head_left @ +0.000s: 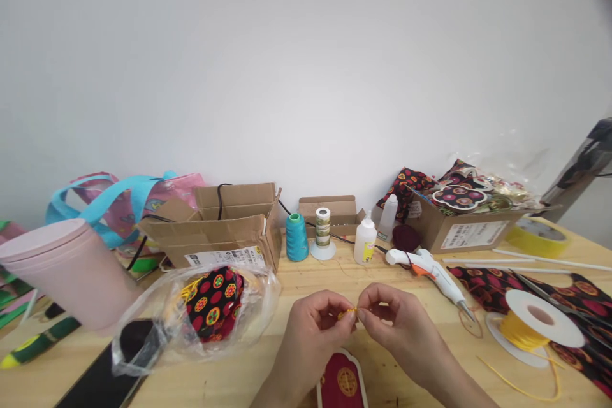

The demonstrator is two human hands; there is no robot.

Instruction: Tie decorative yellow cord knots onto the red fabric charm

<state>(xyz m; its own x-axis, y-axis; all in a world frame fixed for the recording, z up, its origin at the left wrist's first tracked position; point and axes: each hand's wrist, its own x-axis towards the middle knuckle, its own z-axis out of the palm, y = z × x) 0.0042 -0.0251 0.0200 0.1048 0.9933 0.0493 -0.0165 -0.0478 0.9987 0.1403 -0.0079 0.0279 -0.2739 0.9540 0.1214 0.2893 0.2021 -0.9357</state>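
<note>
Both hands meet at the front middle of the table, pinching a small bunched piece of yellow cord (348, 313). My left hand (313, 331) is closed, the cord showing between its thumb and forefinger. My right hand (399, 328) is closed too, its thumb and fingertips at the cord's right end. Most of the cord is hidden by the fingers. Just below them lies a dark red panel (340, 382) with a pale scalloped border and a gold round emblem; the frame's bottom edge cuts it off.
To the right are a spool of yellow cord (526, 331), scissors (564, 309), patterned fabric (482, 287) and a white glue gun (433, 271). Behind stand a glue bottle (366, 242), teal thread (297, 239) and cardboard boxes (215, 239). Leftward are a plastic bag (258, 306) and a pink tumbler (76, 274).
</note>
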